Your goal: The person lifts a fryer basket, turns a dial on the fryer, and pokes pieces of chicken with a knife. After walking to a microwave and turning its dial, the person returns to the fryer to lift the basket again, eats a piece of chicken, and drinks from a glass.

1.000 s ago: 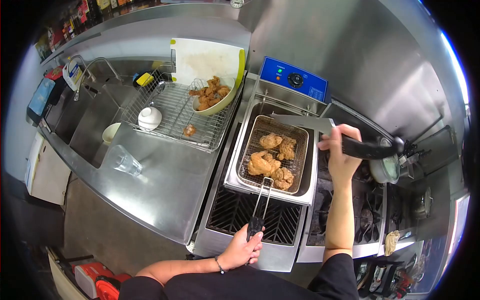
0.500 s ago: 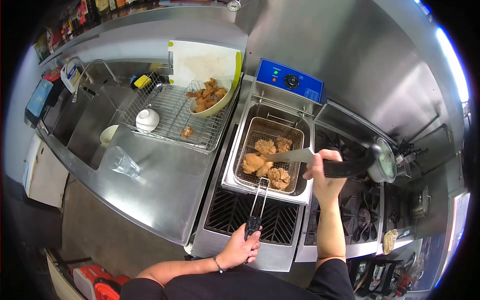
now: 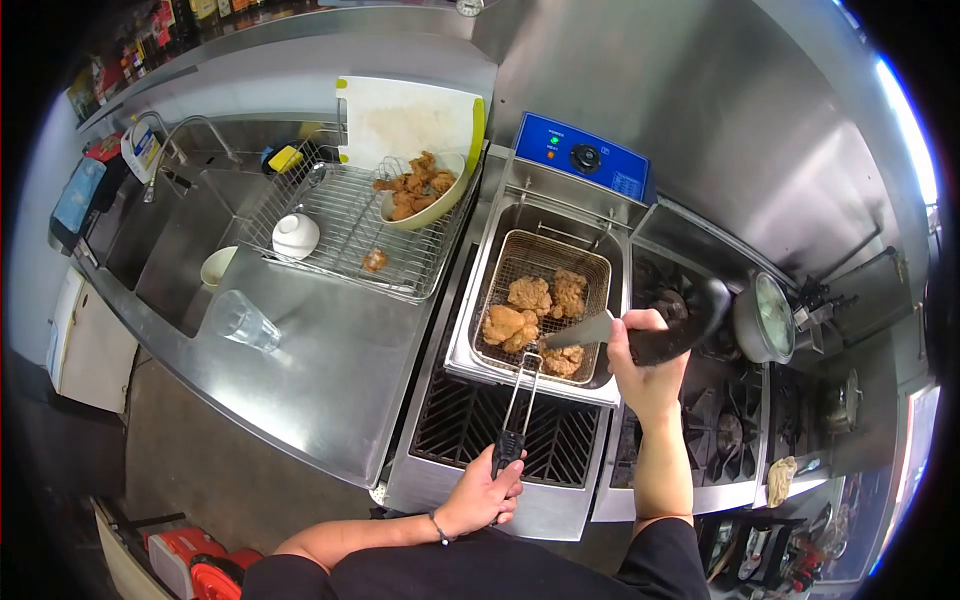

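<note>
Head view shows the left hand [image 3: 485,497] closed around the black grip [image 3: 509,449] of the basket [image 3: 606,290], fingers wrapped over its lower end. From that fist, two metal rods run forward to the near rim of the basket, which sits inside the fryer [image 3: 462,345]. The right hand [image 3: 648,370], forward and to the right of the left one, is clenched on the black handle [image 3: 695,325] of a metal blade [image 3: 588,329]. The blade points leftward from the fingers, over the basket, its tip down among the fried pieces. Of these, one piece [image 3: 564,361] lies just below the blade, nearest the rods; paler fried food [image 3: 510,327] lies left of the tip, and two more lumps, a left one [image 3: 529,294] and a right one [image 3: 569,290], lie beyond it. Farther ahead of both grips is the blue panel [image 3: 583,155]. Well to the left of the right hand, a rack [image 3: 345,190] bears a tilted bowl [image 3: 425,217] of browned pieces, a small fried bit [image 3: 374,260] and a white bowl [image 3: 296,237]. Right of that hand are burners [image 3: 728,432], with a pot [image 3: 765,318] ahead of them.
</note>
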{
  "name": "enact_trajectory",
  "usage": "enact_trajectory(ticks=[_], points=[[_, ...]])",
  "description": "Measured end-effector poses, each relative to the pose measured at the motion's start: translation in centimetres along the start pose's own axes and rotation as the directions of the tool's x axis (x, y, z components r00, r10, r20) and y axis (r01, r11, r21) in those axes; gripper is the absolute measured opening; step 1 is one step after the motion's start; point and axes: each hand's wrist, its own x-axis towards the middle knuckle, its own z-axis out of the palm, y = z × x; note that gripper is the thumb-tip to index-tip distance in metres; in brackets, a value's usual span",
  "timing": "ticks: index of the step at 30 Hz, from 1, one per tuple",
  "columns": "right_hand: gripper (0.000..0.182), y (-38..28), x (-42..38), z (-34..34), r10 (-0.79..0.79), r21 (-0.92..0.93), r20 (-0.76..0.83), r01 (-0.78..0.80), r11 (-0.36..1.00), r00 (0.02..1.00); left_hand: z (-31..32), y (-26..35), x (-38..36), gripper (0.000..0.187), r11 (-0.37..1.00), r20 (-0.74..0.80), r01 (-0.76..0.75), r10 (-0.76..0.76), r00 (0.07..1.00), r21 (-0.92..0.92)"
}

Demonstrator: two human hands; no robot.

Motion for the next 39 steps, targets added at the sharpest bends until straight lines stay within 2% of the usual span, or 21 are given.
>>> enact_trajectory(ticks=[1, 3, 4, 5, 7, 10, 11, 14, 15, 17, 18, 21, 22, 24, 29, 31, 32, 33, 35, 38, 39], points=[[0.008, -0.1, 0.0, 0.0, -0.002, 0.002, 0.001, 0.002, 1.0, 1.0, 0.0, -0.1, -0.1, 0.018, 1.0, -0.002, -0.003, 0.003, 1.0, -0.001], [0.006, -0.3, -0.2, 0.0, -0.002, 0.039, -0.148, 0.008, 0.999, 0.989, -0.1, -0.1, 0.0, 0.02, 1.0, -0.002, 0.007, -0.007, 1.0, 0.001], [0.005, -0.4, -0.5, 0.3, 0.024, 0.147, -0.232, 0.011, 0.989, 0.972, 0.0, -0.1, 0.0, 0.02, 1.0, -0.004, 0.005, -0.005, 1.0, -0.004], [0.005, -1.2, -0.6, 0.3, 0.071, 0.298, -0.225, 0.0, 0.954, 0.972, 0.0, -0.1, 0.0, 0.02, 1.0, -0.003, 0.005, -0.005, 1.0, -0.001], [0.005, -1.2, -0.5, 1.0, 0.072, 0.301, -0.254, 0.008, 0.953, 0.965, 0.0, 0.0, -0.1, 0.02, 1.0, -0.001, 0.009, -0.009, 1.0, 0.002], [0.007, 0.0, 0.0, 0.8, -0.065, -0.088, -0.184, 0.049, 0.995, 0.981, 0.0, 0.1, 0.0, 0.02, 1.0, -0.005, 0.017, -0.017, 1.0, 0.002], [0.007, -0.1, 0.3, 0.6, -0.067, -0.088, -0.185, 0.051, 0.995, 0.98, -0.1, 0.1, 0.1, 0.02, 1.0, -0.002, 0.009, -0.009, 1.0, 0.007], [0.006, -1.7, 0.5, 0.3, 0.207, 0.207, -0.25, -0.157, 0.966, 0.946, -0.1, 0.0, 0.0, 0.019, 1.0, -0.006, 0.009, -0.009, 1.0, 0.012], [0.006, -1.4, 0.5, 0.6, 0.207, 0.206, -0.25, -0.157, 0.966, 0.946, 0.0, 0.1, 0.1, 0.019, 1.0, -0.012, 0.014, -0.014, 1.0, 0.012], [0.005, -0.4, 0.1, 1.1, -0.007, 0.068, -0.329, 0.031, 0.997, 0.944, 0.0, 0.0, 0.1, 0.019, 1.0, -0.015, 0.014, -0.014, 1.0, 0.016], [0.006, -1.3, 0.2, 1.4, 0.044, 0.138, -0.284, -0.004, 0.99, 0.958, 0.0, 0.0, 0.1, 0.018, 1.0, -0.017, 0.01, -0.009, 1.0, 0.021], [0.007, -1.5, 0.8, 1.9, -0.022, -0.029, -0.196, 0.017, 0.999, 0.98, 0.0, 0.1, 0.1, 0.017, 0.999, -0.018, 0.022, -0.021, 1.0, 0.027], [0.007, -1.9, 1.2, 2.1, -0.022, -0.029, -0.198, 0.017, 0.999, 0.98, 0.1, 0.1, 0.1, 0.017, 0.999, -0.017, 0.022, -0.022, 1.0, 0.029], [0.008, -2.8, 1.8, 2.4, -0.131, -0.159, -0.166, 0.104, 0.982, 0.978, 0.1, 0.1, 0.1, 0.016, 0.999, -0.026, 0.029, -0.029, 0.999, 0.034], [0.009, -1.3, 1.6, 3.7, -0.126, -0.226, -0.157, 0.088, 0.97, 0.98, 0.2, -0.3, 0.3, 0.018, 1.0, -0.036, 0.007, -0.007, 0.999, -0.008], [0.009, -1.2, 2.0, 3.1, -0.033, -0.109, -0.117, 0.02, 0.994, 0.993, 0.1, -0.3, 0.3, 0.018, 1.0, -0.03, 0.002, -0.003, 1.0, -0.019], [0.009, -0.5, 2.0, 2.4, 0.058, -0.04, -0.136, -0.064, 0.997, 0.989, 0.2, -0.1, 0.2, 0.018, 1.0, -0.027, -0.002, 0.002, 1.0, -0.005], [0.008, -1.6, 2.2, 1.7, 0.168, 0.081, -0.19, -0.155, 0.985, 0.967, 0.3, 0.0, 0.1, 0.018, 1.0, -0.025, -0.003, 0.003, 1.0, 0.007], [0.008, -2.2, 1.9, 0.2, 0.254, 0.209, -0.301, -0.196, 0.958, 0.919, 0.3, 0.1, 0.2, 0.018, 1.0, -0.03, 0.001, -0.001, 1.0, 0.011], [0.011, -2.7, 0.9, -1.9, 0.112, 0.161, -0.446, -0.044, 0.986, 0.888, 0.2, 0.1, 0.1, 0.019, 1.0, -0.028, 0.01, -0.009, 1.0, 0.028], [0.009, -2.8, 0.5, -2.3, 0.087, 0.144, -0.444, -0.024, 0.989, 0.892, 0.2, 0.2, 0.1, 0.02, 0.999, -0.018, 0.011, -0.011, 1.0, 0.042]])
